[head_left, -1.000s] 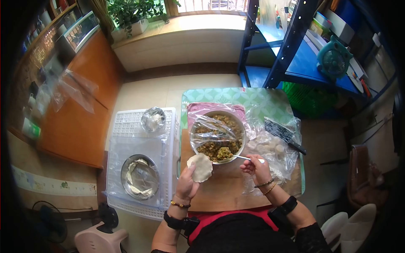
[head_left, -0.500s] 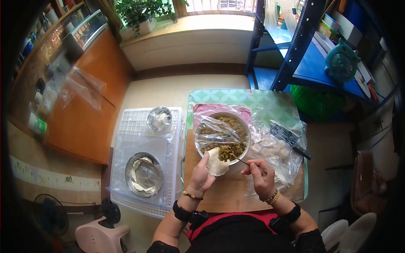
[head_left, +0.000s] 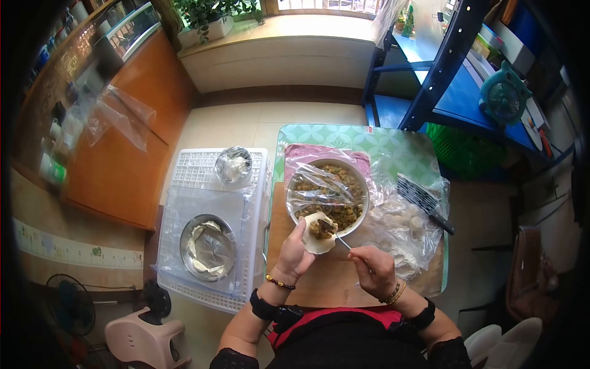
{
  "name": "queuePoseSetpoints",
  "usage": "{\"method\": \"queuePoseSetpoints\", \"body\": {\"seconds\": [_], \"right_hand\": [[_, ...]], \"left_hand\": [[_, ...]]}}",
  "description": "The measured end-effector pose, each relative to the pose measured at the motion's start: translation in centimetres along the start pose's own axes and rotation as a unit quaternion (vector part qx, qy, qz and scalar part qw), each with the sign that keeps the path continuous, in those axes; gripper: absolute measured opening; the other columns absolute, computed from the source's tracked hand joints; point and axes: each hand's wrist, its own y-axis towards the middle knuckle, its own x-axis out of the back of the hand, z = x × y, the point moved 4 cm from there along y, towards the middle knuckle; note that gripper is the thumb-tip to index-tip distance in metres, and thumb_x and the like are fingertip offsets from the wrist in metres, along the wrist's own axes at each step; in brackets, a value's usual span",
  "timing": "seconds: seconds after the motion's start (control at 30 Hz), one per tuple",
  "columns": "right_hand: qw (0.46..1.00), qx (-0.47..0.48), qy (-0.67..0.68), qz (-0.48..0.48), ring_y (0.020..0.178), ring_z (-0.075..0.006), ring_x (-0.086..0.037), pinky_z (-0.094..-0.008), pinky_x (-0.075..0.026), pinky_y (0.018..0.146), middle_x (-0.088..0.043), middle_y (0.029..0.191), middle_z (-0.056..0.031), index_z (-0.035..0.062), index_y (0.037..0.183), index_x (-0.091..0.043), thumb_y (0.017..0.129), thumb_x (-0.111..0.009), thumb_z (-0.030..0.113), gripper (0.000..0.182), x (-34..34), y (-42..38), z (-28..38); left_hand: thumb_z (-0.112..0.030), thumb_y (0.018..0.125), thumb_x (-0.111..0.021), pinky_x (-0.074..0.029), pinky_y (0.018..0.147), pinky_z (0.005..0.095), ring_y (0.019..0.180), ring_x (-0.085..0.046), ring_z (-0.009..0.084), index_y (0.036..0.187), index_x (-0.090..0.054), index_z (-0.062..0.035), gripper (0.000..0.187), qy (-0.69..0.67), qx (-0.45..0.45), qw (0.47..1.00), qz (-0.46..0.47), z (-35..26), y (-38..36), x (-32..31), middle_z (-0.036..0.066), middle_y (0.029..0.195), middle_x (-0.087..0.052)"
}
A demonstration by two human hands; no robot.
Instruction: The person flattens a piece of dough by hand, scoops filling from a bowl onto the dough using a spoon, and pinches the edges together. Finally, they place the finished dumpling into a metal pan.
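On the fingers of my left hand (head_left: 296, 251) rests a round dough wrapper (head_left: 318, 246), with chopped filling (head_left: 321, 229) in its middle. My right hand (head_left: 373, 269) grips a metal spoon (head_left: 345, 243), whose tip touches the filling. Just beyond the wrapper is a large metal bowl (head_left: 367, 206) of filling, partly covered by clear plastic. To the right, pale dough rounds (head_left: 415, 222) lie under plastic, near a knife (head_left: 440, 222) with a black handle.
On the left, a white rack (head_left: 184, 161) bears a round pan (head_left: 232, 261) with folded dough around its inner edge and a small bowl (head_left: 233, 165) wrapped in plastic. A blue shelf (head_left: 455, 126) stands at the back right, a pink stool (head_left: 136, 337) at the lower left.
The spoon has moved from above the wrapper's edge down onto its middle, and filling now lies there. My right hand has shifted slightly down. The camera view has shifted a little.
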Motion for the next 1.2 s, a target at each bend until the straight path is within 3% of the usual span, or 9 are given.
{"method": "queuePoseSetpoints", "body": {"seconds": [0.47,0.73,0.83,0.9,1.2], "right_hand": [[0.995,-0.053,0.084,-0.026,0.071,-0.0286,-0.068,-0.0332,-0.053,0.061,-0.067,0.083,-0.0155,-0.0016,0.099,-0.063,0.085,-0.064,-0.002,0.014,0.3,0.5,1.2],[0.996,-0.073,0.055,-0.019,0.071,-0.0271,-0.069,-0.0333,-0.053,0.06,-0.067,0.082,-0.0148,-0.0016,0.1,-0.063,0.086,-0.063,-0.002,0.013,-0.1,0.1,0.9],[0.994,-0.078,0.059,-0.042,0.071,-0.0273,-0.069,-0.0332,-0.053,0.06,-0.067,0.08,-0.0146,-0.0016,0.1,-0.063,0.087,-0.063,-0.002,0.013,0.5,0.1,1.2],[0.994,-0.084,0.055,-0.051,0.071,-0.0274,-0.069,-0.0332,-0.053,0.06,-0.067,0.08,-0.0146,-0.0016,0.099,-0.063,0.087,-0.063,-0.002,0.013,0.6,0.0,1.1],[0.993,-0.109,-0.001,-0.056,0.069,-0.0304,-0.067,-0.0345,-0.052,0.061,-0.066,0.08,-0.0161,-0.0012,0.099,-0.062,0.086,-0.063,-0.001,0.012,0.0,0.1,1.0]], "left_hand": [[-0.041,0.106,-0.02,-0.037,0.11,0.0478,0.128,-0.048,0.0368,0.142,-0.036,0.0021,0.058,0.0,0.021,1.0,0.018,0.5,-0.1,0.0,0.025,0.138,-0.047],[-0.043,0.105,-0.019,-0.036,0.111,0.0482,0.128,-0.048,0.0372,0.142,-0.035,0.003,0.061,-0.008,0.016,1.0,0.017,0.7,-0.2,-0.2,0.026,0.138,-0.047],[-0.043,0.106,-0.02,-0.036,0.111,0.0487,0.129,-0.047,0.0357,0.142,-0.036,0.002,0.06,-0.035,-0.001,0.999,0.019,0.5,-0.2,-0.1,0.023,0.14,-0.047],[-0.04,0.106,-0.023,-0.041,0.107,0.048,0.128,-0.047,0.0312,0.14,-0.04,-0.0026,0.053,-0.079,-0.038,0.996,-0.004,0.0,-0.6,-0.4,0.015,0.139,-0.048],[-0.043,0.105,-0.025,-0.035,0.111,0.0487,0.13,-0.045,0.0323,0.141,-0.04,-0.002,0.057,-0.107,-0.082,0.991,-0.018,0.4,-0.3,0.4,0.016,0.141,-0.047]]}}
